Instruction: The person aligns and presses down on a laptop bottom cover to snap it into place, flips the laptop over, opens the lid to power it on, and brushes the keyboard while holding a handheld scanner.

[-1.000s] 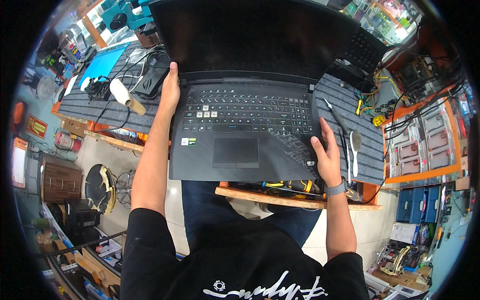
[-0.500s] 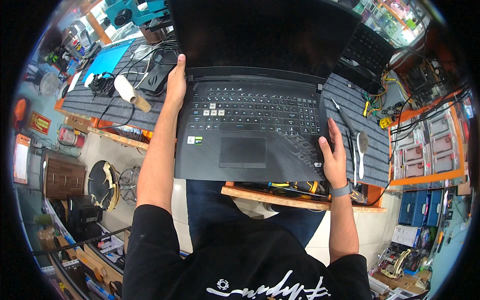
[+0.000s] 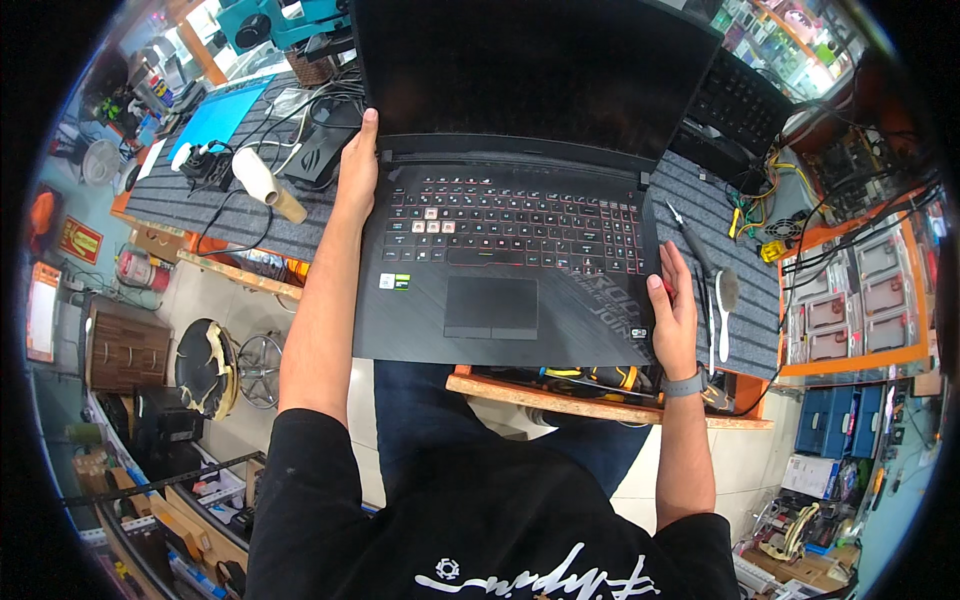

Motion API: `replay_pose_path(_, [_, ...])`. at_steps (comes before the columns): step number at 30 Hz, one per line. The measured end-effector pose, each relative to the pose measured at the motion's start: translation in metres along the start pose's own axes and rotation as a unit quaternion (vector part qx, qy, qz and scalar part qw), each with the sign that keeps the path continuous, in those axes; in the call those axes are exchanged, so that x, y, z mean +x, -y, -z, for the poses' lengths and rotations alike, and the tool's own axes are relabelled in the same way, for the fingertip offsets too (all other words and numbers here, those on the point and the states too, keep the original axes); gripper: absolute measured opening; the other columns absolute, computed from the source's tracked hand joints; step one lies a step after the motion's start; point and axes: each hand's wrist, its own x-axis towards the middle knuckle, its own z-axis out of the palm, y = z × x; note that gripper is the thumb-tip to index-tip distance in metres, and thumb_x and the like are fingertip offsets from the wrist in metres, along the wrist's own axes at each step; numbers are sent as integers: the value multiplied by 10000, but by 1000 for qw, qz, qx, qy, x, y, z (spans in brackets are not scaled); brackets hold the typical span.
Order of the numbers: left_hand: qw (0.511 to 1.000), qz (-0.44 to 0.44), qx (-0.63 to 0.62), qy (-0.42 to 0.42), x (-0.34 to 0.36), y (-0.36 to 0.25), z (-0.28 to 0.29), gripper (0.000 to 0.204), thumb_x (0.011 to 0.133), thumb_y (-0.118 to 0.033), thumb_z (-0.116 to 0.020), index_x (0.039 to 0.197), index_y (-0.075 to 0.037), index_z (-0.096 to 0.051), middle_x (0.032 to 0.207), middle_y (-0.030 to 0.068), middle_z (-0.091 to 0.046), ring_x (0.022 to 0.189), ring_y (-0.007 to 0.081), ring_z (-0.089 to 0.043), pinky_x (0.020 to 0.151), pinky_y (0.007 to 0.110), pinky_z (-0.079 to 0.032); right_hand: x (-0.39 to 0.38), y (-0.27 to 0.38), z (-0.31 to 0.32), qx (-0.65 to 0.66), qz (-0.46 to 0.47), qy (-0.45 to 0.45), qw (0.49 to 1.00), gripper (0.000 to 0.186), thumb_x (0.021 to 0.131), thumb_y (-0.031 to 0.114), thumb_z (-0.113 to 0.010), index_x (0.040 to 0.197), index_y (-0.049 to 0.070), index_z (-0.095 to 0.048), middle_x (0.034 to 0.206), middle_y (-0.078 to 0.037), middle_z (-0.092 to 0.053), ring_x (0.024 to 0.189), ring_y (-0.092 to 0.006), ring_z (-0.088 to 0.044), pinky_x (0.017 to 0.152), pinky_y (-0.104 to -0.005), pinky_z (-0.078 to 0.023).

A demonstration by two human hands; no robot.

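An unfolded black laptop [image 3: 490, 312] lies in front of me, its screen [image 3: 530, 75] dark and its keys edged with a reddish glow. My left hand [image 3: 358, 168] grips its left side near the hinge, thumb up along the edge. At the front right corner, my right hand [image 3: 675, 312] closes on the laptop's edge, with the thumb on top and the fingers along the side. The fingers of both hands are partly hidden by the laptop. A grey band circles my right wrist.
A brush [image 3: 727, 292] and a pen-like tool [image 3: 690, 235] lie right of the laptop on the striped grey mat [image 3: 745, 335]. To the left are a hot-air gun shape [image 3: 256, 178], a black power adapter [image 3: 322, 150] and cables. An open drawer [image 3: 560, 396] with tools juts out below.
The keyboard lighting has turned from whitish to reddish. Both hands and the laptop have shifted slightly to the right in the picture, with the grip unchanged.
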Motion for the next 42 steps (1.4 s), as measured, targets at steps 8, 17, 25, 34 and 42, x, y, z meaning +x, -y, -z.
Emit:
replay_pose_path(8, [996,-19,-87,-5,16,29,12,806,961,-646,-451,1314,77,-508,1284,173,-552,1192,238,-509,1023,364,-354,56,-5,21,-79,-48,-6,996,401,1021,323,-516,1282,32,-603,1004,-95,-699,820,-131,-615,741,-274,-495])
replay_pose_path(17, [992,-16,-124,-15,17,27,5,380,994,-517,-516,844,-171,-555,667,-100,-320,573,32,-295,537,219,-218,82,-49,11,-82,-8,-35,996,338,1011,278,-555,1235,41,-644,910,-4,-638,789,-66,-523,725,-229,-450])
replay_pose_path(25, [988,-39,-145,34,30,42,23,317,1018,-447,-510,896,-163,-583,670,-100,-360,587,31,-331,545,215,-252,78,-49,13,-55,39,-34,997,272,953,146,-613,1190,18,-649,906,-83,-675,787,-121,-617,717,-279,-502])
replay_pose_path(34, [989,-55,-132,28,27,35,15,282,1028,-405,-510,831,-205,-543,663,-111,-311,561,20,-279,502,221,-207,81,-55,19,-24,15,-17,999,279,937,136,-632,1195,29,-648,913,-78,-682,790,-118,-613,711,-259,-495])
replay_pose_path(42, [990,-48,-128,30,23,35,13,403,1006,-428,-542,684,-221,-414,644,-106,-286,559,35,-256,522,242,-208,80,-62,21,5,-18,22,1000,291,954,123,-631,1223,13,-637,966,-15,-624,861,-81,-553,797,-225,-469])
